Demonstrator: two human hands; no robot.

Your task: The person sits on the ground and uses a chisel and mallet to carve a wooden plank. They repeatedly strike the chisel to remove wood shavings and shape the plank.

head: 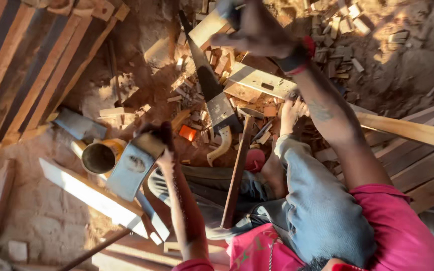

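Colours here are pretty warm overall: reddish-brown dirt ground (141, 30) littered with pale tan wood offcuts (217, 62). The long planks (31, 60) at the side go striped, orange-tan and dark brown. Hand saw (217, 100) has a grey blade and a cream handle. Shirt (403, 231) is bright pink, trousers (317, 200) faded blue-grey, and there's a red-and-black wristband (300, 55).

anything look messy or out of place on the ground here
Yes. Small wood offcuts lie strewn over the dirt ground with no order. A handsaw and a hammer lie loose among them beside the person's bare foot. A cup lies tipped on its side.
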